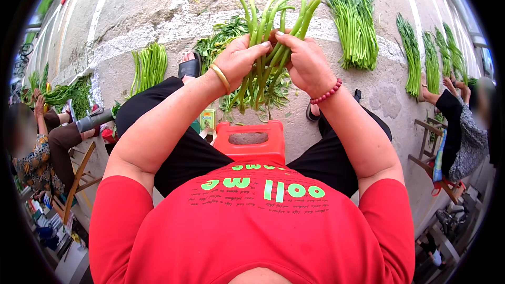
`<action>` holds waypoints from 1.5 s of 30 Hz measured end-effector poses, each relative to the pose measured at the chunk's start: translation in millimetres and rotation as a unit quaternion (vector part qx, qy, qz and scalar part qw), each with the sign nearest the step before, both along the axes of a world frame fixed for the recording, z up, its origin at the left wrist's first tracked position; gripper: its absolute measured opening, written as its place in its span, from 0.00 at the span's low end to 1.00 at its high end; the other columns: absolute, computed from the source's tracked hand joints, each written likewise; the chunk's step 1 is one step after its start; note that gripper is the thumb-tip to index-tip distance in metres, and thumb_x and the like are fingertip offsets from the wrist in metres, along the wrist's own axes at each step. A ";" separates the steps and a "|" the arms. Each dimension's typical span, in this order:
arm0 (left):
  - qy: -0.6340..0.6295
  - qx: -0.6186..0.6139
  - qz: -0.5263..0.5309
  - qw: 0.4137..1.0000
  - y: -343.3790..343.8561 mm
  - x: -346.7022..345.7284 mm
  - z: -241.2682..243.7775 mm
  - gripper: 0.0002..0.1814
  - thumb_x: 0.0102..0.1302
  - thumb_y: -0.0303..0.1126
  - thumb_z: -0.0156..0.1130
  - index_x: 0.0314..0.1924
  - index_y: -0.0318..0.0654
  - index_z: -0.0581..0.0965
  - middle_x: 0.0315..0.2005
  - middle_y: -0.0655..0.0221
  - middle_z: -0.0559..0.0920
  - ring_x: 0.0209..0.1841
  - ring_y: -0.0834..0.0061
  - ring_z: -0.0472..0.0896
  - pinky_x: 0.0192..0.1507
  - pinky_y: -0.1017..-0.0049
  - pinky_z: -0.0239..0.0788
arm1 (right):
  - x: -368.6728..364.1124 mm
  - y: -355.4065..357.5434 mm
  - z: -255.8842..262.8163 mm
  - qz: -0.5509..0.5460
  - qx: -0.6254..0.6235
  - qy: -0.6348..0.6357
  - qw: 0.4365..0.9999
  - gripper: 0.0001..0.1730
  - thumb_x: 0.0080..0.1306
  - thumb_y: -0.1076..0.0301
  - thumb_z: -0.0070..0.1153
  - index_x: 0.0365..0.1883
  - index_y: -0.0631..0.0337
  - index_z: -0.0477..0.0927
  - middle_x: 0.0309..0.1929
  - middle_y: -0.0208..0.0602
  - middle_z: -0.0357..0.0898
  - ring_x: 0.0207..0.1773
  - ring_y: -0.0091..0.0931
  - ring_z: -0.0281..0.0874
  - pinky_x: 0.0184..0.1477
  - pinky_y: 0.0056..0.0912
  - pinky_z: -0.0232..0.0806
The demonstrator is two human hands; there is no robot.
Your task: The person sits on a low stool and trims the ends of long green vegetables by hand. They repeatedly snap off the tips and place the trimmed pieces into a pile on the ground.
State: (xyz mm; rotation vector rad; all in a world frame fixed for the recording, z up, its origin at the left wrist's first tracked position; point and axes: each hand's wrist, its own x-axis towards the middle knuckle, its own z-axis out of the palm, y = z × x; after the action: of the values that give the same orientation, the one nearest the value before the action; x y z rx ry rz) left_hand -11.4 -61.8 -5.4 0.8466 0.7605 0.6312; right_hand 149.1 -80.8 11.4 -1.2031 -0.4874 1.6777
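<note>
Several green stems of a leafy vegetable, likely water spinach (305, 19), are held upright over my lap between both hands. My left hand (238, 61), with a gold-coloured bangle at the wrist, pinches one part of the bunch between thumb and fingers. Close beside it, my right hand (309, 61) grips the other part, its thumb across the stems; a red bead bracelet circles that wrist. The stems cross between the hands, and their lower ends hang below. Under them on the ground lies a loose heap of leaves (221, 39), partly hidden by my hands.
A red plastic stool (250, 150) shows between my legs, near a small printed box (207, 119). Bundled stems (152, 65) lie to the left, a larger leafy bundle (353, 27) to the right. More bundles (410, 55) lie farther right. Seated people (59, 142) are at both sides.
</note>
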 end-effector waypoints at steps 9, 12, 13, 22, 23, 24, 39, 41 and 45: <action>0.093 0.077 -0.111 0.986 -4.1 0.4 14.5 0.19 0.71 0.37 0.53 0.58 0.38 0.71 0.44 0.73 0.78 0.44 0.83 0.75 0.46 0.78 0.70 | 4.6 -0.5 -8.6 0.050 0.017 0.024 0.998 0.13 0.66 0.70 0.49 0.43 0.69 0.79 0.39 0.38 0.81 0.39 0.25 0.78 0.43 0.27 0.70; 0.117 0.111 -0.150 0.975 -1.2 -2.3 12.3 0.19 0.70 0.40 0.54 0.57 0.39 0.72 0.42 0.74 0.77 0.43 0.84 0.74 0.43 0.79 0.69 | 6.6 1.0 -11.9 0.046 0.036 0.054 0.997 0.14 0.64 0.72 0.46 0.43 0.69 0.79 0.40 0.40 0.81 0.40 0.26 0.78 0.43 0.29 0.71; 0.110 0.116 -0.153 0.975 -0.7 -2.3 12.2 0.20 0.71 0.41 0.54 0.57 0.39 0.72 0.42 0.74 0.77 0.43 0.84 0.74 0.42 0.79 0.69 | 5.7 1.6 -11.2 0.040 0.041 0.065 0.996 0.15 0.63 0.72 0.45 0.43 0.69 0.79 0.40 0.41 0.81 0.40 0.27 0.78 0.44 0.30 0.72; 0.042 0.063 -0.182 0.980 1.2 -3.7 13.1 0.21 0.73 0.42 0.53 0.58 0.35 0.71 0.47 0.69 0.79 0.50 0.79 0.76 0.53 0.74 0.68 | 2.1 -4.6 3.2 0.102 0.056 -0.018 0.993 0.21 0.65 0.67 0.39 0.46 0.67 0.81 0.37 0.44 0.83 0.36 0.27 0.81 0.36 0.30 0.74; 0.016 0.049 -0.187 0.981 1.1 -3.9 13.6 0.21 0.73 0.42 0.53 0.57 0.35 0.71 0.46 0.69 0.79 0.49 0.79 0.77 0.53 0.74 0.69 | 2.4 -4.4 5.3 0.110 0.046 -0.030 0.992 0.22 0.66 0.65 0.38 0.46 0.67 0.82 0.36 0.43 0.83 0.34 0.25 0.81 0.32 0.29 0.75; -0.010 0.035 -0.191 0.981 -0.3 -4.1 15.1 0.20 0.73 0.42 0.53 0.57 0.35 0.71 0.46 0.69 0.79 0.49 0.78 0.77 0.53 0.74 0.69 | 3.6 -0.9 2.6 0.133 0.098 -0.067 0.984 0.22 0.66 0.64 0.39 0.45 0.68 0.81 0.35 0.42 0.83 0.33 0.25 0.81 0.27 0.27 0.73; 0.091 0.051 -0.177 0.979 6.9 -17.2 12.1 0.13 0.71 0.39 0.57 0.49 0.38 0.76 0.33 0.73 0.80 0.38 0.82 0.77 0.44 0.78 0.69 | 46.1 21.4 14.3 0.121 0.049 -0.168 0.977 0.30 0.65 0.42 0.56 0.49 0.63 0.78 0.46 0.36 0.80 0.47 0.25 0.76 0.47 0.30 0.67; 0.190 0.122 -0.144 0.963 12.2 -24.2 -2.2 0.13 0.70 0.39 0.57 0.46 0.36 0.76 0.30 0.73 0.79 0.34 0.83 0.77 0.40 0.78 0.70 | 57.6 20.4 16.4 0.037 0.049 -0.225 0.972 0.22 0.70 0.49 0.52 0.47 0.59 0.80 0.40 0.30 0.82 0.36 0.18 0.77 0.40 0.23 0.68; 0.372 0.300 -0.106 0.872 16.3 -28.2 -7.9 0.14 0.68 0.39 0.57 0.45 0.36 0.75 0.31 0.66 0.79 0.35 0.71 0.77 0.37 0.71 0.70 | 54.5 9.7 14.0 0.137 0.106 -0.306 0.936 0.21 0.68 0.51 0.57 0.42 0.62 0.82 0.35 0.28 0.81 0.30 0.15 0.75 0.31 0.16 0.67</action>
State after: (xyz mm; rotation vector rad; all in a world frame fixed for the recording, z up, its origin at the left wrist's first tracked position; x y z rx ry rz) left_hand -39.6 -45.5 -13.3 1.7835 1.1607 0.3209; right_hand 203.5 -71.0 25.4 -1.5386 -1.2363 1.3977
